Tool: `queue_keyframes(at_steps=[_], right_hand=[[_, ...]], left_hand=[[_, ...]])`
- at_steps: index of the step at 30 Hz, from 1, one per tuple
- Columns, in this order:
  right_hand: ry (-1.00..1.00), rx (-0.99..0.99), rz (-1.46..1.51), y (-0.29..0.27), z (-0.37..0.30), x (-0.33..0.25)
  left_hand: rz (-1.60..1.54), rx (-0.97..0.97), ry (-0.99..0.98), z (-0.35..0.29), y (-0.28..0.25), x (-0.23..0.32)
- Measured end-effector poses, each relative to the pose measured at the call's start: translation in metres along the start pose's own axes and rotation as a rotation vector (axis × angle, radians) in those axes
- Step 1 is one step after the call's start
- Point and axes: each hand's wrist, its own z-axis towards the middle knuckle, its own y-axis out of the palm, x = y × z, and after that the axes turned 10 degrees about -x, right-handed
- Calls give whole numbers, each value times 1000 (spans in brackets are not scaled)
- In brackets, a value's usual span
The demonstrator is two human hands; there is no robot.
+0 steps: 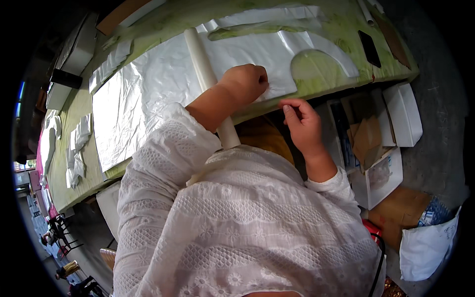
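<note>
Bench [341, 29], green-covered, fills the upper frame; likely gives the film full support. Plastic film [163, 84] spread flat across its upper centre, presumably so the layers stay aligned. Pale tube [199, 57] lies across it, near end past the bench edge at the shirt front; probably a weight against slipping. Left hand [245, 84], centre, curled tight over the film's near edge, perhaps steadying it; cannot tell whether film is pinched. Right hand [303, 123], right of centre, off the edge, fingers loosely bent; cannot tell if anything thin is held. Film appearance: silvery white, glossy, wrinkled leftward, arched cut-out at right.
</note>
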Motion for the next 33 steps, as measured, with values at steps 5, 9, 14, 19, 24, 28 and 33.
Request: queue_keyframes(at_steps=[5, 9, 14, 19, 24, 28, 33], right_hand=[[-103, 32, -57, 1, 10, -8], [-303, 19, -520, -3, 42, -12], [-183, -25, -1103, -11, 121, 15], [-540, 51, -867, 14, 144, -22], [-691, -213, -558, 52, 118, -48], [-434, -133, -475, 44, 112, 1], [-321, -173, -560, 40, 109, 17]], left_hand=[[-303, 125, -62, -1, 2, -8], [-605, 183, -109, -10, -10, -19], [-693, 134, -105, -21, -14, -20], [-1089, 308, 77, -31, -25, -8], [-1336, 472, 165, -52, -54, -33], [-1571, 706, 186, -95, -67, -76], [-1563, 876, 45, -145, -59, -145]])
